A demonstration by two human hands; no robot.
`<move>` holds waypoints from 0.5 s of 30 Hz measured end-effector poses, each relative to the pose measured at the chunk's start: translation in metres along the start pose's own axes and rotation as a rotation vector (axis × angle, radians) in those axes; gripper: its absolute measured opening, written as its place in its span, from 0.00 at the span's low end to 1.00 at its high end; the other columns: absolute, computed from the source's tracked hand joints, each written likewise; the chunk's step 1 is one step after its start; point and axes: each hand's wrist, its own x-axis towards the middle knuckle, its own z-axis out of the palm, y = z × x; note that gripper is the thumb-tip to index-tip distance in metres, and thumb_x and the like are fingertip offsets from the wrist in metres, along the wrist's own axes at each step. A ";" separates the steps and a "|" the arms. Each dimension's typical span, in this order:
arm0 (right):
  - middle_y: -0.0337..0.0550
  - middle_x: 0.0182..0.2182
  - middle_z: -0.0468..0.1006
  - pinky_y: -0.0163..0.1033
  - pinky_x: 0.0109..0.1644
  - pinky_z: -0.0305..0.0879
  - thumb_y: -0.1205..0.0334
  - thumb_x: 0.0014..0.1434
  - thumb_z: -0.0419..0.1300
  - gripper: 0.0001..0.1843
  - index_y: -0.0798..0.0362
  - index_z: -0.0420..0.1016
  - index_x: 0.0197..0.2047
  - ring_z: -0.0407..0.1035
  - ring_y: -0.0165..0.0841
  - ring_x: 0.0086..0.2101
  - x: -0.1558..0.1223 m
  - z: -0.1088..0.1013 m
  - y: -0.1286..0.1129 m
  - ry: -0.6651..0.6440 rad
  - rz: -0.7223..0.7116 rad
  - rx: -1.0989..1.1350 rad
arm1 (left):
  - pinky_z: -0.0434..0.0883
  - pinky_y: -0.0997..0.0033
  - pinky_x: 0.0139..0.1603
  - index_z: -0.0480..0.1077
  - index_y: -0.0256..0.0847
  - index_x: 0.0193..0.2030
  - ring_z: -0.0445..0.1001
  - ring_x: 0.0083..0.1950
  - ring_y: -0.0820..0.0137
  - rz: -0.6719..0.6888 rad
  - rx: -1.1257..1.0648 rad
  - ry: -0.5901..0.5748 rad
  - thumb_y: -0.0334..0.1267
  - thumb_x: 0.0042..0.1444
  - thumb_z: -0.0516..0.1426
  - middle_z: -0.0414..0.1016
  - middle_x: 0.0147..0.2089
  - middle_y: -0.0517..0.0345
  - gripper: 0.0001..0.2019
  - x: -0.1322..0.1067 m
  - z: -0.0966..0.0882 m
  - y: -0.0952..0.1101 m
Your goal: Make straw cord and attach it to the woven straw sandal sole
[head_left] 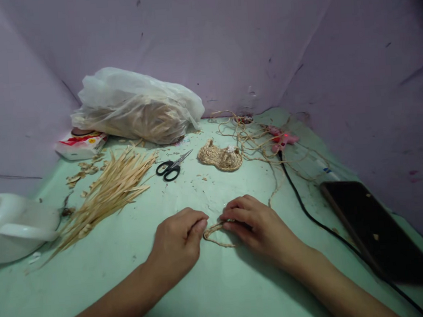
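Observation:
My left hand (179,240) and my right hand (254,223) rest close together on the pale green table (206,284), both with fingers curled. Between them they pinch a small loop of jute twine (217,234) lying flat on the surface. The twine runs from my right hand up toward a tangle of loose twine (257,141) at the back. A finished coiled twine piece (221,157) lies beyond my hands.
Black scissors (172,167) lie near a bundle of straw sticks (108,190). A plastic bag of fibre (139,108) sits at the back left, a white vessel (13,225) at the left edge. A pink glue gun (282,140), its black cord and a dark tablet (372,229) lie right.

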 end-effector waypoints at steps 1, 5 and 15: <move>0.45 0.38 0.75 0.41 0.42 0.65 0.64 0.58 0.57 0.08 0.51 0.75 0.40 0.66 0.35 0.39 -0.002 0.002 0.001 0.019 -0.002 0.001 | 0.64 0.72 0.35 0.72 0.42 0.36 0.70 0.33 0.73 -0.034 -0.027 0.003 0.37 0.58 0.49 0.74 0.32 0.60 0.10 0.001 -0.001 0.001; 0.49 0.42 0.73 0.42 0.44 0.65 0.64 0.56 0.60 0.15 0.54 0.71 0.48 0.65 0.37 0.42 -0.009 0.006 0.002 0.096 0.015 -0.006 | 0.62 0.72 0.32 0.72 0.43 0.31 0.69 0.31 0.72 -0.135 0.057 -0.013 0.39 0.52 0.55 0.73 0.30 0.62 0.06 0.005 0.000 0.007; 0.41 0.23 0.71 0.39 0.31 0.58 0.55 0.57 0.57 0.13 0.53 0.71 0.24 0.64 0.34 0.28 -0.013 0.000 -0.014 0.163 0.279 -0.054 | 0.60 0.72 0.28 0.67 0.40 0.25 0.68 0.27 0.72 -0.080 0.312 0.012 0.39 0.54 0.52 0.71 0.27 0.60 0.10 -0.004 0.008 0.012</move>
